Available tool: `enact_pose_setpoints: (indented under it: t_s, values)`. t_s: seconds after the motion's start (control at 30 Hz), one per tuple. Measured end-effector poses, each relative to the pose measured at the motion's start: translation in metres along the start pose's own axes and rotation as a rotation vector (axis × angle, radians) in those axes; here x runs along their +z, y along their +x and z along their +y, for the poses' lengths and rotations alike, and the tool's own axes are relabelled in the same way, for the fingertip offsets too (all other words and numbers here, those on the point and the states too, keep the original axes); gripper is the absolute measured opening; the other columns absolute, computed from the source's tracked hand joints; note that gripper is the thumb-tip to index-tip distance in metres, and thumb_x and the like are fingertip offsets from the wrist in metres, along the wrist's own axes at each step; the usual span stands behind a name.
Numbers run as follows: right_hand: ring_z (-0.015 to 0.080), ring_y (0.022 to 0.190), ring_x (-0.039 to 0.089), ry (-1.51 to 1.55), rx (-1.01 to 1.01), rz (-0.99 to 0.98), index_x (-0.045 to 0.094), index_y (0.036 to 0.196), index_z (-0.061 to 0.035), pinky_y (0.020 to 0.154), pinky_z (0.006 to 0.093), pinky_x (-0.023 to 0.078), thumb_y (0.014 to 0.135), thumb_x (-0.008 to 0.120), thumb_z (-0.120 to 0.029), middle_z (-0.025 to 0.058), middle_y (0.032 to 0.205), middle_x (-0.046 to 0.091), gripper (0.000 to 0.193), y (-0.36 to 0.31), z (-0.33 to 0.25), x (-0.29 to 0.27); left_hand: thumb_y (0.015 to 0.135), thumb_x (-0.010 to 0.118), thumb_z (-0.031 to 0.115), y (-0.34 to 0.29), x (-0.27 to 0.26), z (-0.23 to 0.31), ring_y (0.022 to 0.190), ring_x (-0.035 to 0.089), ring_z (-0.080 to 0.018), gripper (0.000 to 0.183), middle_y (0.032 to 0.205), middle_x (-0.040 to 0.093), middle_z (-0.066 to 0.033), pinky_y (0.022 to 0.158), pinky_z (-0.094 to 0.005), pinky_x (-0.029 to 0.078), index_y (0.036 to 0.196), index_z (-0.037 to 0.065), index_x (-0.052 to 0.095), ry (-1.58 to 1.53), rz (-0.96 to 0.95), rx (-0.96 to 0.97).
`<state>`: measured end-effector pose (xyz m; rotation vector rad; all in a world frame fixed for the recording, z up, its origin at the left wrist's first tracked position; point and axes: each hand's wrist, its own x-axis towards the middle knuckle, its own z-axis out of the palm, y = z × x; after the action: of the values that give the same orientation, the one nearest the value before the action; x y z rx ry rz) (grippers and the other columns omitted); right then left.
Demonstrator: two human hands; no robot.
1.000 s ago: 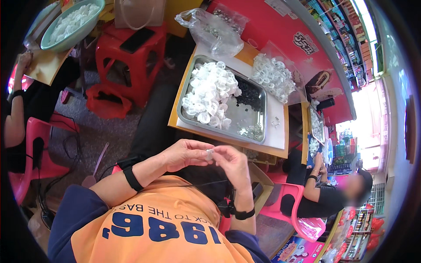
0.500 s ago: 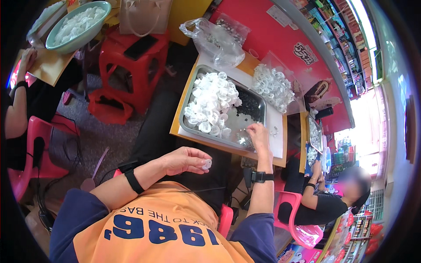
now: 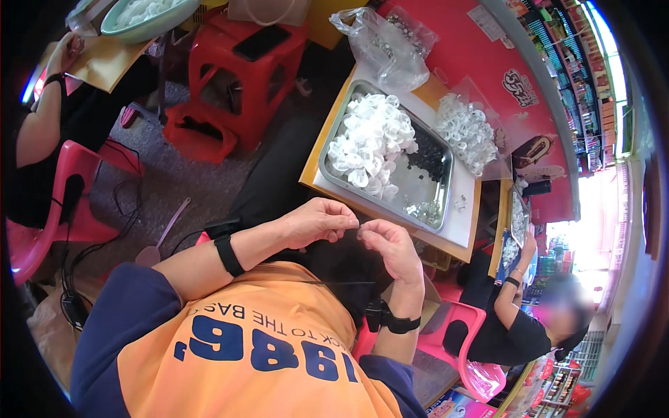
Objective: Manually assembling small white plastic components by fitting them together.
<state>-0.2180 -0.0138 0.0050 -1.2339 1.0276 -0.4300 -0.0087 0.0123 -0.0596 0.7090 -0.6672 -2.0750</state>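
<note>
Above my lap, just in front of the tray table, my left hand [image 3: 322, 221] and my right hand [image 3: 391, 247] meet fingertip to fingertip. Thumb and fingers of the left are pinched; the small white plastic piece seen there earlier is now hidden by the fingers. My right hand pinches too, on something tiny that I cannot make out. Beyond them is a metal tray [image 3: 401, 179] with a heap of translucent white plastic pieces [image 3: 373, 139], a patch of small black pieces [image 3: 426, 157] and a little pile of shiny bits [image 3: 424, 210] in its near right corner.
Clear bags of white rings [image 3: 468, 136] and of small metallic bits [image 3: 390, 47] lie beyond the tray. Left stands a red stool [image 3: 209, 52] bearing a phone [image 3: 261, 43]; behind it is a pale green bowl [image 3: 152, 26]. Co-workers sit at left and right, one in a dark shirt [image 3: 519, 331].
My right hand has left the tray's near right corner and come back to my left hand. My left hand has risen slightly to meet it. The view has shifted too.
</note>
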Motion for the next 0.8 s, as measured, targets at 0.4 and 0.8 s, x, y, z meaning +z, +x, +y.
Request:
enact_pose_setpoints:
  t_s: [0.4,0.8]
  values:
    - [0.0058,0.079,0.059,-0.149,-0.025,0.087,0.067,0.101,0.0012,0.072,0.0213,0.049,0.089,0.068,-0.008,-0.0001,0.088,0.066,0.015,-0.001,-0.001,0.015,0.086,0.074,0.021,-0.001,-0.009,-0.004,0.061,0.053,-0.0063,0.014,0.074,0.061,0.0022,0.051,-0.0197,0.041,0.091,0.009,0.069,-0.122,-0.039,-0.159]
    - [0.0209,0.075,0.065,-0.647,-0.557,0.589,0.065,0.089,-0.0005,0.069,0.0294,0.052,0.081,0.073,0.002,0.0094,0.089,0.066,0.012,0.0,0.017,0.061,0.089,0.072,0.017,0.005,-0.02,-0.012,0.074,0.059,-0.0074,0.014,0.083,0.064,0.0001,0.066,-0.0201,0.05,0.095,0.005,0.069,-0.261,0.018,-0.082]
